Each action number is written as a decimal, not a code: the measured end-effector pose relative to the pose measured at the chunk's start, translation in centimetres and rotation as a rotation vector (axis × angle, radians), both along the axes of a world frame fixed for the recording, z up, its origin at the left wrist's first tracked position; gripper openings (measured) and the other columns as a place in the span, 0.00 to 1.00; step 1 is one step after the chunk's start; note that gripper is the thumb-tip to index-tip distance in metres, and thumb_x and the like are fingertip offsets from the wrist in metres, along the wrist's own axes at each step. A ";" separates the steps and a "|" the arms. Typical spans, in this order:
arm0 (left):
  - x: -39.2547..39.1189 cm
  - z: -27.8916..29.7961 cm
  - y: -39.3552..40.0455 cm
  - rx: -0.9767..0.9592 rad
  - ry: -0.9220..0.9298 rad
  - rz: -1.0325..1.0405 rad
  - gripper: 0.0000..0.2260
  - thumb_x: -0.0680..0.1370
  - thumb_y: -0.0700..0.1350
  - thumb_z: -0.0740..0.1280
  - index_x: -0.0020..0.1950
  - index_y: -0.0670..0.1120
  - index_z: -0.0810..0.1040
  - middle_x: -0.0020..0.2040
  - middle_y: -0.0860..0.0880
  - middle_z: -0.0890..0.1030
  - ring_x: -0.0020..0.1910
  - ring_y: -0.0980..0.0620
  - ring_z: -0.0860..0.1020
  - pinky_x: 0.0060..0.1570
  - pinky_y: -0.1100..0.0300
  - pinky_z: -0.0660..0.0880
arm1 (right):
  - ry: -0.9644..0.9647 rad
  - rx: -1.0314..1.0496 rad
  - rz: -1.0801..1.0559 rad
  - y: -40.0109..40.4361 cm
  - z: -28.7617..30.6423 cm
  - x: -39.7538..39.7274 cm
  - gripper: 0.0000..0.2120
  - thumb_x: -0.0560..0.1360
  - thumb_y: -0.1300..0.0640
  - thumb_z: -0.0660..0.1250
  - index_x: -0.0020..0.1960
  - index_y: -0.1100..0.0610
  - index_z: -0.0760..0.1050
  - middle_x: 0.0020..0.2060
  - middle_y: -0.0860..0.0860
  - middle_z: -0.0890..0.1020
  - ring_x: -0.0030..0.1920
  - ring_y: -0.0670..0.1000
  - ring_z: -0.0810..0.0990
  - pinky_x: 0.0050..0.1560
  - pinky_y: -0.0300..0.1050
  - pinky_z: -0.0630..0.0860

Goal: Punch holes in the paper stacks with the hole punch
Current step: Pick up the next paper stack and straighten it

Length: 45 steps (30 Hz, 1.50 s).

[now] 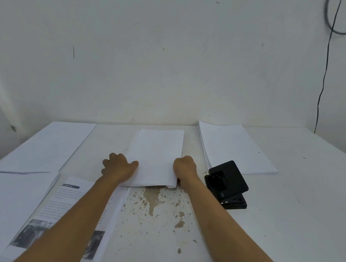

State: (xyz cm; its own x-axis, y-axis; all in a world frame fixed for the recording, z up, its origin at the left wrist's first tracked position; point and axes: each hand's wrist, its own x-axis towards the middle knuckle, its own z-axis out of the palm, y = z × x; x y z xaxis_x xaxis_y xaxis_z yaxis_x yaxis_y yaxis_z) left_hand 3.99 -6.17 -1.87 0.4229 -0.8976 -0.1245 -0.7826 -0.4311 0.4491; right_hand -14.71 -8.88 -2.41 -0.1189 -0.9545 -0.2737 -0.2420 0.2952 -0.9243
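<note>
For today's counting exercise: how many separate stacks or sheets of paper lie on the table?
5. The centre stack held by both hands, the right stack behind the hole punch, the far-left stack, the near-left stack, and the printed sheet. Overlaps may hide more.

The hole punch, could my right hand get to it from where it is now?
Probably yes. The hole punch sits just right of your right hand with only bare table between them, but that hand grips the center paper stack and must release it first.
</note>
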 end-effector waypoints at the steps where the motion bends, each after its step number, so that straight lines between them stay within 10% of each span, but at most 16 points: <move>1: 0.1 -0.1 0.0 -0.019 0.018 -0.007 0.31 0.78 0.59 0.62 0.74 0.42 0.63 0.72 0.41 0.62 0.70 0.39 0.61 0.68 0.47 0.62 | 0.026 -0.018 0.017 0.0 0.1 0.2 0.09 0.78 0.65 0.54 0.40 0.58 0.67 0.40 0.52 0.73 0.41 0.51 0.73 0.44 0.44 0.72; 11: 1.9 -0.2 0.4 -0.255 0.608 0.032 0.35 0.75 0.53 0.70 0.76 0.46 0.58 0.70 0.45 0.70 0.62 0.46 0.71 0.54 0.55 0.67 | -0.013 -0.043 -0.060 -0.4 -0.2 0.3 0.05 0.77 0.64 0.58 0.47 0.61 0.72 0.47 0.55 0.77 0.42 0.52 0.74 0.41 0.41 0.72; 20: 2.6 1.2 3.8 0.249 -0.022 -0.374 0.67 0.53 0.70 0.74 0.77 0.53 0.36 0.78 0.45 0.38 0.77 0.39 0.46 0.72 0.40 0.52 | -0.090 -0.171 -0.217 -0.1 -0.2 -0.3 0.07 0.78 0.63 0.57 0.42 0.55 0.65 0.45 0.54 0.73 0.42 0.52 0.72 0.39 0.41 0.69; 27: 2.9 0.5 5.4 0.157 -0.129 -0.357 0.56 0.66 0.62 0.75 0.78 0.55 0.37 0.78 0.47 0.35 0.77 0.40 0.42 0.72 0.39 0.48 | -0.051 -0.296 -0.217 0.3 0.5 -1.3 0.09 0.79 0.61 0.58 0.41 0.61 0.72 0.40 0.54 0.77 0.37 0.51 0.73 0.34 0.40 0.68; 34: 1.7 -3.0 7.3 0.114 -0.241 -0.260 0.31 0.80 0.63 0.46 0.78 0.52 0.39 0.78 0.49 0.35 0.76 0.42 0.35 0.72 0.40 0.36 | -0.081 -0.312 -0.206 1.1 0.5 -1.4 0.09 0.80 0.60 0.59 0.46 0.62 0.76 0.44 0.54 0.79 0.41 0.51 0.76 0.41 0.41 0.72; 40: 1.3 -4.2 7.6 -0.139 -0.262 -0.214 0.25 0.80 0.59 0.53 0.76 0.52 0.57 0.78 0.48 0.52 0.76 0.40 0.49 0.72 0.40 0.45 | -0.109 -0.300 -0.205 1.3 -0.3 -1.3 0.10 0.81 0.60 0.59 0.52 0.63 0.77 0.47 0.55 0.79 0.46 0.53 0.77 0.46 0.44 0.75; 45: 1.3 -3.4 7.5 -0.441 -0.389 -0.288 0.16 0.72 0.58 0.58 0.49 0.48 0.73 0.47 0.50 0.75 0.48 0.47 0.70 0.50 0.52 0.66 | -0.126 -0.325 -0.219 1.3 -0.4 -1.4 0.10 0.81 0.59 0.60 0.41 0.58 0.71 0.37 0.50 0.75 0.39 0.50 0.74 0.38 0.39 0.70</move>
